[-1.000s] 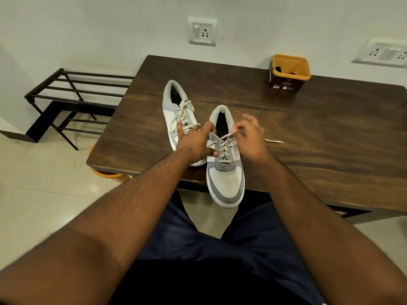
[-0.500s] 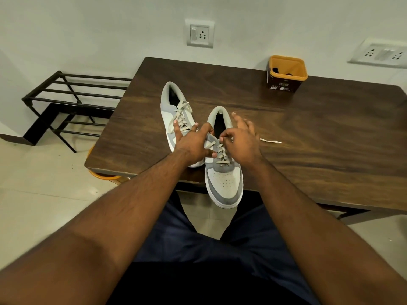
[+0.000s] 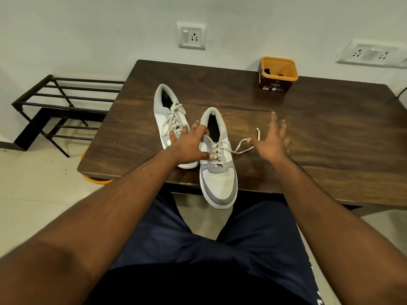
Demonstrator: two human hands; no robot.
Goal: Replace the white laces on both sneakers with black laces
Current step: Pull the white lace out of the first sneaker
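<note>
Left hand (image 3: 187, 146) grips near shoe (image 3: 218, 170). Right hand (image 3: 272, 143) open wide, empty. Loose lace (image 3: 244, 146) at 3 o'clock; pull gently, one hole each time.

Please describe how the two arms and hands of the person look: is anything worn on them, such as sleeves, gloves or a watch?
Both forearms are bare up to the picture's lower edge; no sleeve shows. The left hand and the right hand wear no glove, ring, watch or band that can be seen. Fine hair shows on the forearms. The fingernails look short and pale. Below the arms, dark blue trousers and a black top show.
</note>
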